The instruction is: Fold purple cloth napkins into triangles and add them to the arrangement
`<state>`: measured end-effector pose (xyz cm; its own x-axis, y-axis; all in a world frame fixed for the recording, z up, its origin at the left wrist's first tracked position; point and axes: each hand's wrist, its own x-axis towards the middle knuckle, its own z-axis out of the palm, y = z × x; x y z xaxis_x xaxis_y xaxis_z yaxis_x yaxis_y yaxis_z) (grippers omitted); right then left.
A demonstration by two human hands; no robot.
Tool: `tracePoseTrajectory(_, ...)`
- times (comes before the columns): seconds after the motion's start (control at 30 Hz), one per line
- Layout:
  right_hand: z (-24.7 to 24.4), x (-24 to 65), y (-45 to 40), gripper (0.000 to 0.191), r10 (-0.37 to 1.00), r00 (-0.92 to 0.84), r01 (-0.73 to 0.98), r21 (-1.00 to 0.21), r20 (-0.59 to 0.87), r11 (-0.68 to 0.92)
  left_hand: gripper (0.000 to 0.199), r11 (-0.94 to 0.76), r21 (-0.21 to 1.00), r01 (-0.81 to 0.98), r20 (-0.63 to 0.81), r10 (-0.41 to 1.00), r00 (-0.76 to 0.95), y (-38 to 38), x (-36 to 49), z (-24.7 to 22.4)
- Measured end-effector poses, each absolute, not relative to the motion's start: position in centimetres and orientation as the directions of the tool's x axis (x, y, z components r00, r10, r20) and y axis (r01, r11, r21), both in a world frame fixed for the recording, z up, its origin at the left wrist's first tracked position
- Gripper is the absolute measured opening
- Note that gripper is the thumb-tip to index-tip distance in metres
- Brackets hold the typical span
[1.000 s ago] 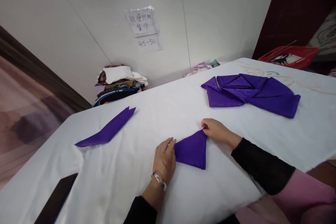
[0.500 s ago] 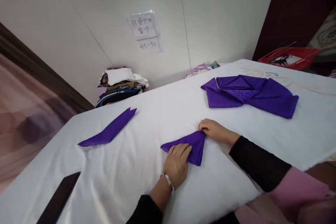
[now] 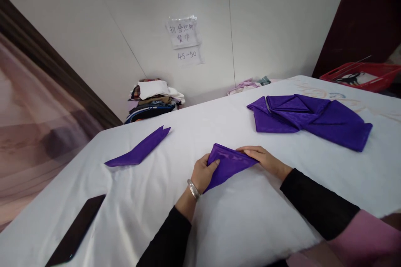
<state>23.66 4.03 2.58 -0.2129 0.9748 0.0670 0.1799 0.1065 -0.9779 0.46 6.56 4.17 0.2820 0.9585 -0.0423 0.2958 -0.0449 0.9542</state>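
Note:
A purple cloth folded into a triangle [image 3: 230, 163] is held between both hands over the white-covered table [image 3: 238, 225]. My left hand [image 3: 204, 172], with a silver bangle at the wrist, grips its left side, thumb on top and the other fingers behind. At the upper right edge, my right hand [image 3: 263, 159] pinches the cloth near its right corner; some of its fingers are hidden. One narrow folded purple cloth [image 3: 138, 149] lies to the left. Farther right is a bunch of loosely folded purple cloths [image 3: 308, 119].
A dark flat phone-like object [image 3: 77, 230] lies at the front left. Stacked fabrics [image 3: 154, 98] stand by the wall beneath a paper sign [image 3: 185, 39]. A red basket [image 3: 376, 82] is at the far right, and a sheer curtain [image 3: 46, 121] hangs at the left.
The triangular cloth has been turned, so its point now faces up and its long edge faces down. My left hand has gone from lying on it to gripping its side. The view has shifted slightly.

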Motion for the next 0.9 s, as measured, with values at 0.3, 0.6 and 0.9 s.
tracePoseTrajectory(0.3, 0.7, 23.3, 4.6, 0.045, 0.961, -0.255, 0.154, -0.985, -0.11, -0.072, 0.028, 0.249, 0.964, 0.095, -0.266, 0.918, 0.294, 8.4, -0.4, 1.8)
tracePoseTrajectory(0.6, -0.2, 23.2, 5.2, 0.029, 0.985, -0.13, 0.605, -0.778, 0.11, 0.167, 0.043, 0.078, 0.969, 0.235, -0.112, 0.984, 0.135, 9.6, -1.7, 0.6)
tracePoseTrajectory(0.9, -0.5, 24.0, 5.5, 0.028, 0.957, -0.22, 0.763, -0.579, 0.188, 0.288, 0.041, -0.228, 0.797, 0.56, 0.033, 0.941, 0.336, 6.3, -6.1, 2.2)
